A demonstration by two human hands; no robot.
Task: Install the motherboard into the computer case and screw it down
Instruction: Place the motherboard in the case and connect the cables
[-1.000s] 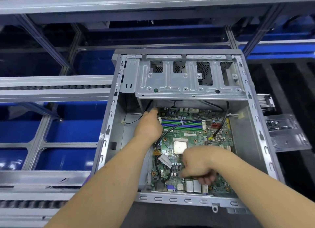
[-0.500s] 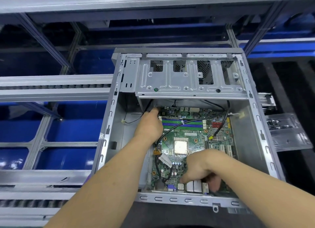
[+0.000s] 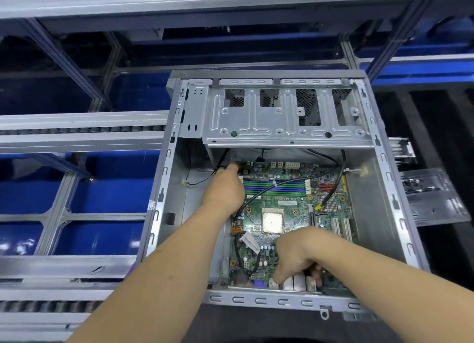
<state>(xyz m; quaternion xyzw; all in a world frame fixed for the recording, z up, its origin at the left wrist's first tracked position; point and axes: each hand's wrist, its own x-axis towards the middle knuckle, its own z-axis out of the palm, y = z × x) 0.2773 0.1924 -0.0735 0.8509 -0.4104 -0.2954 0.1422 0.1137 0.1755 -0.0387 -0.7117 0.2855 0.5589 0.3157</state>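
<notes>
Motherboard is steadied inside the computer case, far corner pinched under left hand fingers, rear ports gripped by curled right hand fingers, apparently for seating.

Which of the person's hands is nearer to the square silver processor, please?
Right. The right hand sits just below the processor, almost beside it; the left hand lies farther off, up and left.

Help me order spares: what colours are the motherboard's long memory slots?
Alternating blue and green memory slots, clearest in the head view.
</notes>
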